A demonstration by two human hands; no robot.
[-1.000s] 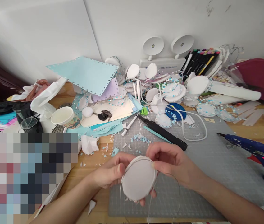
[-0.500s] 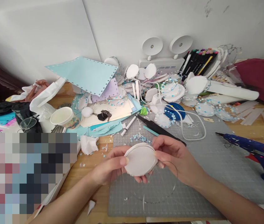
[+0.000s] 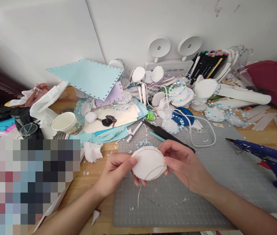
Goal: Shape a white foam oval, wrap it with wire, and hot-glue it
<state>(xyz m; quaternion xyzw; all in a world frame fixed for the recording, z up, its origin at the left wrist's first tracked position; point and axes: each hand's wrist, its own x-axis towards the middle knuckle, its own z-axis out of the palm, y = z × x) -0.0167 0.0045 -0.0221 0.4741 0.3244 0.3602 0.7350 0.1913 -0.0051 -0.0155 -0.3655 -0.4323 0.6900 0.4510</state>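
Both my hands hold a round white foam disc (image 3: 148, 162) above the grey cutting mat (image 3: 209, 189). My left hand (image 3: 116, 171) pinches its left edge, thumb on top. My right hand (image 3: 183, 163) grips its right edge with fingers curled. A thin wire or strip (image 3: 153, 186) loops off the disc and hangs below it, down to the mat.
A blue glue gun (image 3: 268, 158) lies on the right. Behind the mat are a black craft knife (image 3: 170, 137), a white pen (image 3: 135, 131), a paper cup (image 3: 65, 123), light blue paper sheets (image 3: 87, 78), several white discs (image 3: 180, 94) and markers (image 3: 209, 63). A blurred patch covers the lower left.
Both hands have lifted the disc up and away from me, and turned it. The wire loop now hangs lower in front of the disc.
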